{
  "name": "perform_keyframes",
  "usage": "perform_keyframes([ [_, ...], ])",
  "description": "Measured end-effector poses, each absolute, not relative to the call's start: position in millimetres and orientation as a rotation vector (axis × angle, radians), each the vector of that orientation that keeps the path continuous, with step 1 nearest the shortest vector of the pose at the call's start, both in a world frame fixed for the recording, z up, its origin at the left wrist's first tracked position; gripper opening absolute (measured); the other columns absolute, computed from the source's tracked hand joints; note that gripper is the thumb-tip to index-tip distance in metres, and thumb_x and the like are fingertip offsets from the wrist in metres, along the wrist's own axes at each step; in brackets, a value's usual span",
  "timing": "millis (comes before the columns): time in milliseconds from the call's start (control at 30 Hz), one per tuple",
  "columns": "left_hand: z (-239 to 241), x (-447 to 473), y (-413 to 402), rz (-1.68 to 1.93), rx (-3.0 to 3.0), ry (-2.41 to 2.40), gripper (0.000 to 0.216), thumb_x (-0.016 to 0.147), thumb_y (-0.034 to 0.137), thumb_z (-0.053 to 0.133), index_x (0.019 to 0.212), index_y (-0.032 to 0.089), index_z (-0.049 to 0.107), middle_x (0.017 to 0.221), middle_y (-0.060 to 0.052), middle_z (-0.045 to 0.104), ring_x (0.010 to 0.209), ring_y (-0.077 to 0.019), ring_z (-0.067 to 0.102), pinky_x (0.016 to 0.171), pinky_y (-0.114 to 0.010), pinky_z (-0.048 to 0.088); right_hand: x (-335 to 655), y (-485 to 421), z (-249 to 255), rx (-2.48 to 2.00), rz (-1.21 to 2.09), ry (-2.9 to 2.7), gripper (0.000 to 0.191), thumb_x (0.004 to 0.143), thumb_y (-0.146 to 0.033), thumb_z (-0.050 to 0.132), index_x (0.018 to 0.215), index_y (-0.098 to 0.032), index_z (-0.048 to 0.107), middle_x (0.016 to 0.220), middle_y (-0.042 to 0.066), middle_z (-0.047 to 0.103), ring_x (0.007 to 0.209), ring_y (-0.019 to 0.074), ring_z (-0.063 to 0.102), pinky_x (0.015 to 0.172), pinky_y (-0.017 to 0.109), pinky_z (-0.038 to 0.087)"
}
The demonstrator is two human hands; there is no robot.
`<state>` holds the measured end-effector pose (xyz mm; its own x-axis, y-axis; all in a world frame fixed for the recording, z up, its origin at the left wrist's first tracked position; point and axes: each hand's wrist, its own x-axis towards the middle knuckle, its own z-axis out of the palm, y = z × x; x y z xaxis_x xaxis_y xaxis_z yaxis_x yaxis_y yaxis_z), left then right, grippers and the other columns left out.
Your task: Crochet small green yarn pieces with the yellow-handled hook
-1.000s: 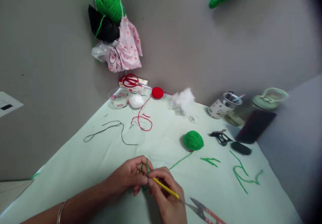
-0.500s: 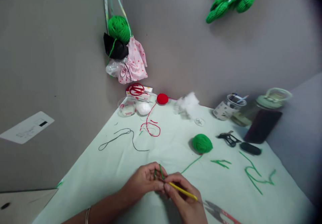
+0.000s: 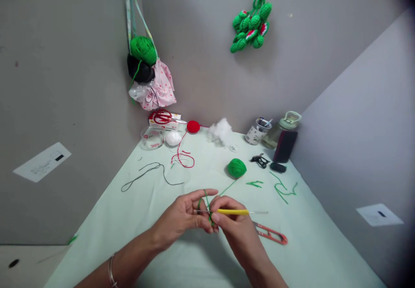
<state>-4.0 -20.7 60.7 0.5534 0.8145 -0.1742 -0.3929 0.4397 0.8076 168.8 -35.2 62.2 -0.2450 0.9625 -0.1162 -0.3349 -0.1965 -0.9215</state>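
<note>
Green yarn (image 3: 208,199) loops over the raised index finger of my left hand (image 3: 188,214), whose thumb and other fingers are curled at a small green crocheted piece (image 3: 211,219). Between thumb and fingers, my right hand (image 3: 231,219) grips a crochet hook (image 3: 232,212) with a yellow handle. Its thin metal shaft points left into the yarn near my left fingers, and another thin metal end sticks out to the right. From behind my hands a strand runs to the green yarn ball (image 3: 237,168). My fingers partly hide the small piece.
Thread snips (image 3: 272,234) lie right of my right hand. Cut green yarn (image 3: 283,188), black cord (image 3: 155,166) and a red yarn ball (image 3: 193,127) are on the cloth. White stuffing (image 3: 221,131), a pen cup (image 3: 257,131) and a bottle (image 3: 279,132) stand behind.
The view has shifted, showing more of the right side. My left index finger has straightened out, and the hook has swung from slanting to nearly level, its shaft now visible at the yarn.
</note>
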Motion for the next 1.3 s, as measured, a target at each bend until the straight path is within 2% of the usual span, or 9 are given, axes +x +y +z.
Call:
perform_keyframes([
  [133,77,-5,-11,0.698,0.869,0.561,0.079,0.071,0.011,0.090,0.144,0.019,0.060,0.072,0.004,0.074,0.077,-0.0172,0.078,0.081,-0.030,0.058,170,-30,71,-0.763,1.735,-0.918,0.024,0.071,-0.032,0.093,0.075,-0.019,0.074,0.064,-0.002,0.067,0.051,0.0069,0.055,0.053,0.020,0.041],
  [433,103,22,17,0.493,0.952,0.505,0.083,0.066,0.010,0.095,0.142,0.027,0.065,0.075,0.005,0.073,0.081,-0.0165,0.077,0.083,-0.031,0.059,197,-25,77,-0.524,1.743,-0.799,0.016,0.075,-0.029,0.090,0.076,-0.021,0.076,0.062,-0.003,0.063,0.046,0.0049,0.048,0.046,0.017,0.034],
  [533,107,33,23,0.494,0.968,0.519,0.080,0.067,0.010,0.094,0.140,0.027,0.066,0.077,0.005,0.071,0.080,-0.0146,0.074,0.083,-0.029,0.058,206,-21,77,-0.566,1.622,-0.815,0.016,0.075,-0.029,0.090,0.075,-0.022,0.076,0.063,-0.003,0.062,0.047,0.0057,0.050,0.048,0.018,0.038],
  [667,106,44,26,0.662,0.996,0.619,0.071,0.069,0.016,0.094,0.134,0.026,0.068,0.093,0.002,0.072,0.088,-0.0159,0.074,0.087,-0.031,0.056,215,-16,76,-0.816,1.317,-0.870,0.012,0.077,-0.028,0.089,0.077,-0.022,0.078,0.075,0.000,0.067,0.058,0.0094,0.060,0.054,0.021,0.048],
  [800,99,51,23,0.807,0.945,0.712,0.052,0.076,0.024,0.089,0.124,0.021,0.071,0.081,0.002,0.071,0.080,-0.0156,0.071,0.084,-0.032,0.055,213,-14,73,-1.001,1.130,-0.986,0.009,0.080,-0.027,0.086,0.080,-0.023,0.079,0.081,0.001,0.067,0.066,0.0111,0.061,0.058,0.022,0.050],
  [967,95,46,23,0.843,0.926,0.691,0.043,0.079,0.023,0.085,0.120,0.017,0.072,0.073,0.002,0.072,0.074,-0.0149,0.070,0.081,-0.031,0.055,205,-15,75,-0.989,1.125,-1.028,0.007,0.083,-0.027,0.084,0.082,-0.024,0.079,0.083,0.001,0.065,0.065,0.0110,0.063,0.060,0.023,0.054],
  [1200,100,29,30,0.842,0.921,0.600,0.042,0.081,0.022,0.084,0.121,0.017,0.072,0.076,0.001,0.073,0.078,-0.0153,0.071,0.084,-0.031,0.054,202,-11,88,-0.920,1.143,-1.172,0.008,0.093,-0.031,0.074,0.098,-0.027,0.079,0.091,0.002,0.066,0.075,0.0124,0.067,0.069,0.025,0.057],
  [1300,101,25,33,0.868,0.930,0.600,0.043,0.082,0.023,0.085,0.122,0.018,0.071,0.076,0.003,0.069,0.073,-0.0129,0.069,0.078,-0.028,0.053,199,-8,92,-0.973,1.103,-1.197,0.009,0.095,-0.031,0.073,0.101,-0.027,0.079,0.093,0.002,0.068,0.075,0.0127,0.066,0.070,0.027,0.056],
])
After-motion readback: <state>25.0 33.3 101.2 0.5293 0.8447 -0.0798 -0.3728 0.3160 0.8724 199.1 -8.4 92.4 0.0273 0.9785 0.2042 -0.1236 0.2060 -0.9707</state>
